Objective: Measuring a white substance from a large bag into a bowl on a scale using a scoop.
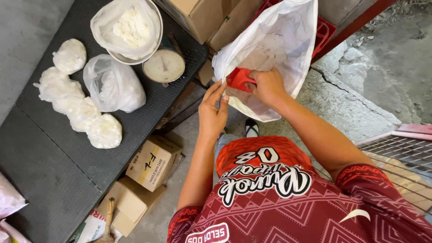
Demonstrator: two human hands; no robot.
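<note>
A single head-worn camera looks steeply down, close over the person's chest, toward floor and table (67, 180)

Thin glossy plastic sack (279, 40) — smooth red plastic scoop (238, 78) — matt, ribbed black tabletop (40, 157), brown cardboard boxes (153, 162)

A dark table (54, 171) fills the left side. Cardboard boxes (153, 162) sit on the grey concrete floor (364, 81) beneath its edge. The floor is cracked on the right, near a metal grate (400, 153). Daylight is bright and even.
</note>
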